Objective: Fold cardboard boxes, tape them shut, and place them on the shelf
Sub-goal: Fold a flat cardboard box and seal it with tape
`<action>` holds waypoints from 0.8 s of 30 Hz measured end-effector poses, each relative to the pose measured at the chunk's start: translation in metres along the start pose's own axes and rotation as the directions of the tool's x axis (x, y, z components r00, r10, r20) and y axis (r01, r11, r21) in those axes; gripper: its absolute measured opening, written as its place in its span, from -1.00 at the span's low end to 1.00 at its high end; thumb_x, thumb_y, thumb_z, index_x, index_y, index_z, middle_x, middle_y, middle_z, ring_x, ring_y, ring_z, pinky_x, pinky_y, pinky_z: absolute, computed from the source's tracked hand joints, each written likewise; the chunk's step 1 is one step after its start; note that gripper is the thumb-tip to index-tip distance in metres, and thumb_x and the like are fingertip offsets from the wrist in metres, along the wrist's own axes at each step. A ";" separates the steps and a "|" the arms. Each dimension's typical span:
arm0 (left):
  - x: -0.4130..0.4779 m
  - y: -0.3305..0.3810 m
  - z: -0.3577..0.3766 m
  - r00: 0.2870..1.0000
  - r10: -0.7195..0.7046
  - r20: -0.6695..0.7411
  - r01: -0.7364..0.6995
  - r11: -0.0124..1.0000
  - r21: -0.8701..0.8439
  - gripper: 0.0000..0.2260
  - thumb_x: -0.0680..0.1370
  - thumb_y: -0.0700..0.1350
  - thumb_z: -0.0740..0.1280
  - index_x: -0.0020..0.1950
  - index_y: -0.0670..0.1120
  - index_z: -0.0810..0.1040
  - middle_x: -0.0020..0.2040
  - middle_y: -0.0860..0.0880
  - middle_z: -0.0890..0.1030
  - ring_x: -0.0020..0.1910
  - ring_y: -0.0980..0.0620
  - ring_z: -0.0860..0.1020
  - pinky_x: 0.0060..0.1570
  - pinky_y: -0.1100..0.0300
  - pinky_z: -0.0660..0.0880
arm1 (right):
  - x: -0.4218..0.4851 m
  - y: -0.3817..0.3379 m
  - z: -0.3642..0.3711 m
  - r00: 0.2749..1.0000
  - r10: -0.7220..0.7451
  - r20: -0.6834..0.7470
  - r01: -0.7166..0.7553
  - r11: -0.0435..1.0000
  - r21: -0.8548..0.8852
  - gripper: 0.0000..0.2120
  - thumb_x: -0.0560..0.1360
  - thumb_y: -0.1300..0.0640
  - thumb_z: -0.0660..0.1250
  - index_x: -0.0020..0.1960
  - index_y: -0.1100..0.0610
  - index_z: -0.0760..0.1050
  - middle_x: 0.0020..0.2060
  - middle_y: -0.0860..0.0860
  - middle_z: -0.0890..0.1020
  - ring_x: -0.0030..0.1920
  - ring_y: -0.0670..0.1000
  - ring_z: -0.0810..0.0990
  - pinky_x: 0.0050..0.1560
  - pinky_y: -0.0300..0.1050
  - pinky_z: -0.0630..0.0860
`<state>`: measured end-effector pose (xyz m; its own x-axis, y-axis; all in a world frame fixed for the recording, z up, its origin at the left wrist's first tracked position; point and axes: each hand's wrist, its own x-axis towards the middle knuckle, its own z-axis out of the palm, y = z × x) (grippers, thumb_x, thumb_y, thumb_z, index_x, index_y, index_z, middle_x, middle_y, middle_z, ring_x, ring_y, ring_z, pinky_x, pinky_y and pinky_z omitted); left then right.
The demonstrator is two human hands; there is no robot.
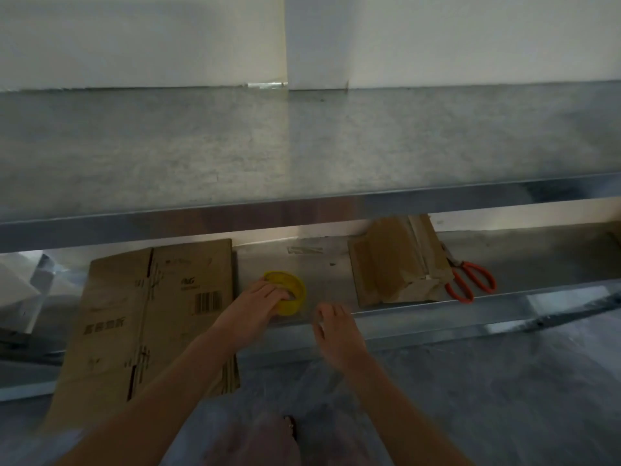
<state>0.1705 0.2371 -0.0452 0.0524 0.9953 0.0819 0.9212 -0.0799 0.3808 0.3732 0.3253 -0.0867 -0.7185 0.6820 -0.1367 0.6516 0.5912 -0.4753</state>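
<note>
Left grip [258, 299] on yellow tape roll [295, 290], fingers curled into its core. Roll lying flat on lower shelf [537, 260], near the front lip. Right grip [336, 331] just beside it over the lip, fingers loose, holding nothing. Flattened cardboard box [144, 314] close left of roll, near end overhanging the lip toward the floor [504, 381]. Bare strip of shelf between roll and brown wrapped bundle [393, 267] on the right. Orange-handled scissors [470, 280] tight against bundle's right side. Low gap under upper shelf [302, 146], its front edge running across above both hands.
</note>
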 end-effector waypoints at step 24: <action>0.067 0.199 -0.027 0.962 -0.241 -0.126 0.244 0.970 0.008 -0.57 0.51 0.15 0.11 0.29 0.05 0.50 0.21 -0.05 0.57 0.17 -0.06 0.49 0.20 0.16 0.25 | -0.062 0.109 -0.213 0.992 -0.060 -0.115 0.084 0.972 0.218 -0.96 0.53 0.14 0.40 -0.03 0.06 0.61 -0.12 -0.06 0.67 -0.14 -0.14 0.57 -0.15 -0.44 0.36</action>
<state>0.3466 0.2868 0.0613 -0.2199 0.9700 0.1035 0.9094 0.1655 0.3815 0.5402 0.4392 0.0549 -0.7233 0.6905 -0.0075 0.5205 0.5380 -0.6631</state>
